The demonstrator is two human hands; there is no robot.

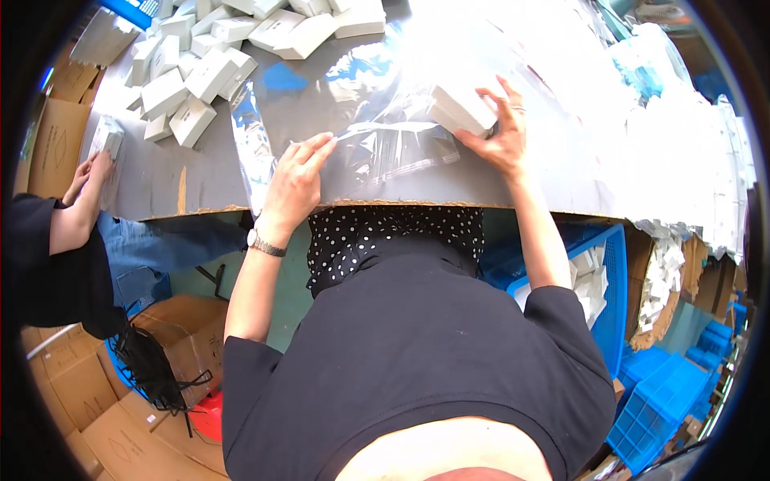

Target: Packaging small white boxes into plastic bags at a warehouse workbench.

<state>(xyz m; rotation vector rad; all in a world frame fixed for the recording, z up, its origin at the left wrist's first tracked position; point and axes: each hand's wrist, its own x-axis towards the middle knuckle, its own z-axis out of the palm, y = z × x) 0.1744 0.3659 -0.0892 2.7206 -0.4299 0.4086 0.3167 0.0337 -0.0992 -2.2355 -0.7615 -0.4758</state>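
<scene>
A clear plastic bag (401, 148) lies on the grey tabletop in front of me, its creases glinting. My left hand (297, 180), with a watch at the wrist, pinches the bag's left edge between thumb and fingers. On the right, a small white box (464, 109) rests tilted at the bag's upper right. My right hand (504, 132) grips its right end, thumb along the near corner and fingers at the far side. Glare hides part of the box's outline, and I cannot tell how far it sits inside the bag.
White boxes (210, 72) are heaped at the far left, beside a strip of clear film (253, 148). Bright plastic bags (674, 152) pile up at the right. Another person's hands (90, 172) hold a white box at the left edge. A blue crate (613, 276) stands below the table.
</scene>
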